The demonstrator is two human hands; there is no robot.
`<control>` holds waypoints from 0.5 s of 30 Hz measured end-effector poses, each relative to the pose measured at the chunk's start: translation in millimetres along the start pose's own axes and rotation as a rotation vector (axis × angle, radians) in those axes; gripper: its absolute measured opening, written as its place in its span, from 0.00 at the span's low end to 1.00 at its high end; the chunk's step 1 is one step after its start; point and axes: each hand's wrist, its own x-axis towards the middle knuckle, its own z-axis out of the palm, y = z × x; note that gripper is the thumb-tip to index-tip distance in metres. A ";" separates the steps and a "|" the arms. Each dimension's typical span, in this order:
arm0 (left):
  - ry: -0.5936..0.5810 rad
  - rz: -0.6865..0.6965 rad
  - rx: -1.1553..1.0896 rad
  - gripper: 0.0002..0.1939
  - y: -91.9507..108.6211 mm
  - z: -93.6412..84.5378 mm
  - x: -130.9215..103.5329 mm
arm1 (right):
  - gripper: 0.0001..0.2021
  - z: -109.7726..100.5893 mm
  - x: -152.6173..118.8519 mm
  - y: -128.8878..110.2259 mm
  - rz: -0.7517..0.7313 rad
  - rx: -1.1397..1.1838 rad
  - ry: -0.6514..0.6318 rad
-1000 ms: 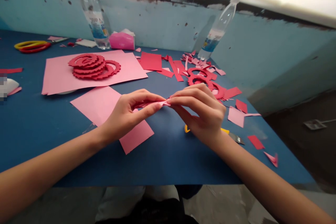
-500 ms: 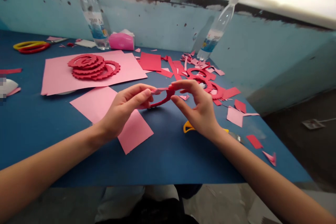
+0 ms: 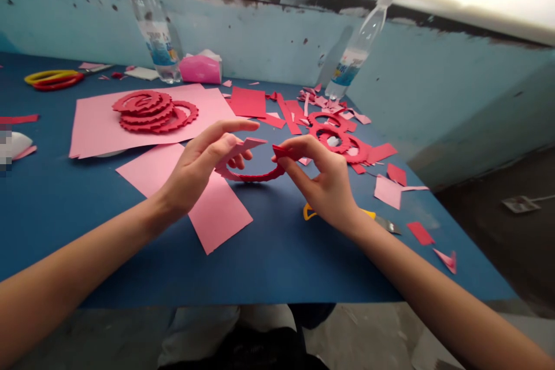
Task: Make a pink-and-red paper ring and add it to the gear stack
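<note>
Between my hands curves a folded paper strip point(image 3: 261, 177), red with a toothed edge and pink at its left end. My left hand point(image 3: 197, 162) holds the pink end under the thumb, its index finger stretched out above. The red end is pinched between thumb and fingers of my right hand point(image 3: 327, 176). A gap separates the two ends, and the strip is held above the table. Below my left forearm lies a pink paper sheet point(image 3: 223, 217). Partly behind my right wrist is a yellow-handled tool point(image 3: 309, 212), mostly hidden, with a metal end showing.
Red toothed rings point(image 3: 145, 113) are piled on pink sheets point(image 3: 93, 127). More red rings point(image 3: 333, 139) and paper scraps point(image 3: 321, 99) lie at the right. Two bottles point(image 3: 158, 40) stand by the wall, near a pink packet point(image 3: 200, 69). Scissors point(image 3: 54, 78) lie at the back left.
The strip's two ends have come apart, opening a gap. My left hand has shifted slightly left, its index finger lifted off the strip; my right fingers have closed on the red end.
</note>
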 end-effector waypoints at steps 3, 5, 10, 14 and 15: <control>-0.014 0.078 0.090 0.18 1.5 1.9 0.1 | 0.06 1.2 0.6 -1.0 -0.048 -0.030 -0.002; -0.015 0.112 0.142 0.17 2.3 3.4 0.6 | 0.07 1.6 0.9 -1.8 -0.071 -0.058 0.002; 0.006 0.102 0.152 0.17 3.6 4.7 3.2 | 0.09 1.0 0.5 -3.6 -0.104 -0.096 -0.024; 0.033 0.099 0.148 0.15 4.0 4.0 3.7 | 0.11 1.0 0.0 -4.1 -0.147 -0.146 -0.020; 0.037 0.095 0.142 0.15 3.9 3.5 3.6 | 0.12 1.1 -0.1 -4.1 -0.161 -0.153 -0.018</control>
